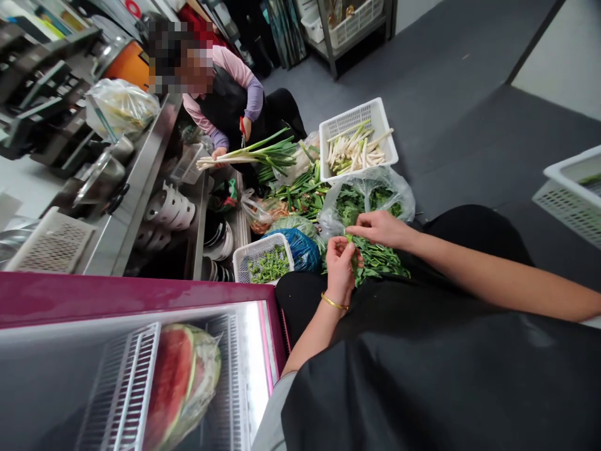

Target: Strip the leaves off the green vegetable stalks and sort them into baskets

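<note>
My left hand, with a gold bracelet at the wrist, has its fingers curled round a piece of leafy greens. Close above it, my right hand pinches the top of the same greens, thumb and fingers together. Beneath both hands lies a heap of loose dark leaves. Just beyond sits an open clear plastic bag with more greens. To the left of my hands, a small white basket holds short green pieces, beside a blue bag.
Across the pile a person holds long scallions and red-handled scissors. A white basket holds trimmed white stalks. At the lower left is a fridge with a cut watermelon; a steel counter runs behind. Another basket is at right.
</note>
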